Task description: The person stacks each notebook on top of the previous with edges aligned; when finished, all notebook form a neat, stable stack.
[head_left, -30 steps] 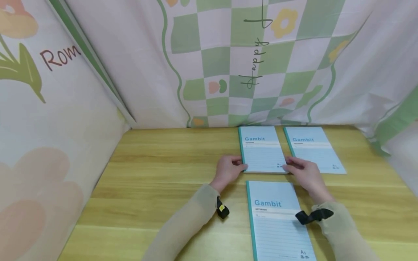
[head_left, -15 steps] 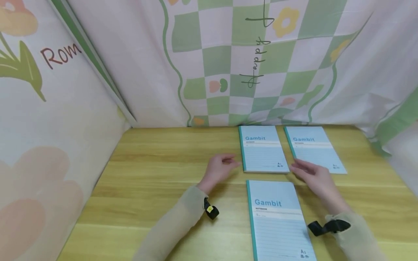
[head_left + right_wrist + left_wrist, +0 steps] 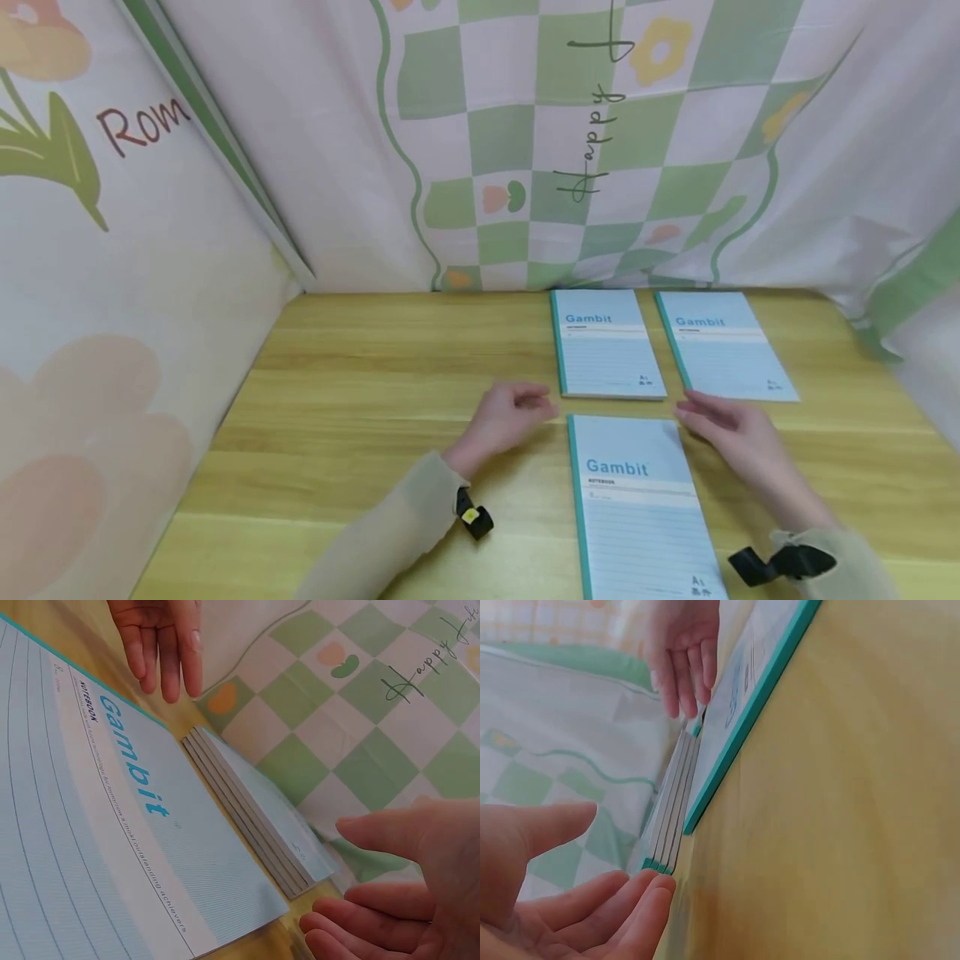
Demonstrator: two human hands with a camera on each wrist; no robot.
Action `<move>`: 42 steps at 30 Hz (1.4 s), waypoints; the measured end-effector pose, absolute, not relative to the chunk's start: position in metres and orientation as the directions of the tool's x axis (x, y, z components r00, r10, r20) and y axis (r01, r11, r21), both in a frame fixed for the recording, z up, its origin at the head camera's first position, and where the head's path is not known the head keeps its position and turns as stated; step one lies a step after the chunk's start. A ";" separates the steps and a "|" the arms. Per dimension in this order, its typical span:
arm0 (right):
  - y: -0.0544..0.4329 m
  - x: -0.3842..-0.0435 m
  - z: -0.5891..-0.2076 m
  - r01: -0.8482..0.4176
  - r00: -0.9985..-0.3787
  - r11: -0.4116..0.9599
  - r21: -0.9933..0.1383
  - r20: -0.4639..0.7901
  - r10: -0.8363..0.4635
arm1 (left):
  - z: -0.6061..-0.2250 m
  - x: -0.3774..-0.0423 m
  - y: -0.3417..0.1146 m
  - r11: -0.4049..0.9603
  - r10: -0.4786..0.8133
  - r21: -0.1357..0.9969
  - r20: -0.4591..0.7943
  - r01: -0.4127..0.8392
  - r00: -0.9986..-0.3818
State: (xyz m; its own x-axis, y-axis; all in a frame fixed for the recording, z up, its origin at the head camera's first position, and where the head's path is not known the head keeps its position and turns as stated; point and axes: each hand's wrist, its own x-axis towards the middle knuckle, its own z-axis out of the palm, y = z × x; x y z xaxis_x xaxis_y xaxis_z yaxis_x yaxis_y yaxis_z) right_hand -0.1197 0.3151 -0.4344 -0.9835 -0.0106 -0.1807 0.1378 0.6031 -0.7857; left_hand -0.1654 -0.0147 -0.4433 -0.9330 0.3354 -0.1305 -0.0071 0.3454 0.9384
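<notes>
Several light-blue notebooks with teal spines form a neat stack at the back of the table; their layered edges show in both wrist views. Nearer the front lies a notebook marked "Gambit". My left hand hovers left of the gap between stack and front notebook, holding nothing, thumb and fingers apart in the left wrist view. On the other side, my right hand is beside the front notebook's top right corner, its fingers loosely bent and holding nothing. Both palms face inward.
Another Gambit notebook lies at the back right, beside the stack. The wooden table ends at a hanging curtain with green checks. A flower-printed panel borders the left side.
Both hands have let go of the stack's sides and drawn apart, then back toward the front notebook's top edge. The notebooks stay where they were.
</notes>
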 end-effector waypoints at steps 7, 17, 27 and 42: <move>0.316 -0.109 -0.435 0.132 -0.983 0.644 -0.753 -0.184 -0.014 | -0.451 -0.144 -0.016 0.316 0.394 0.948 -0.160 -0.030 -0.905; 0.313 -0.094 -0.434 0.141 -0.980 0.668 -0.730 -0.200 -0.012 | -0.452 -0.118 -0.014 0.259 0.467 0.962 -0.203 -0.087 -0.860; 0.312 -0.084 -0.436 0.161 -0.976 0.658 -0.736 -0.220 -0.007 | -0.459 -0.099 -0.014 0.134 0.495 0.978 -0.206 -0.160 -0.844; 0.313 -0.081 -0.440 0.210 -0.970 0.625 -0.752 -0.242 0.034 | -0.458 -0.089 -0.003 0.076 0.451 0.983 -0.182 -0.166 -0.874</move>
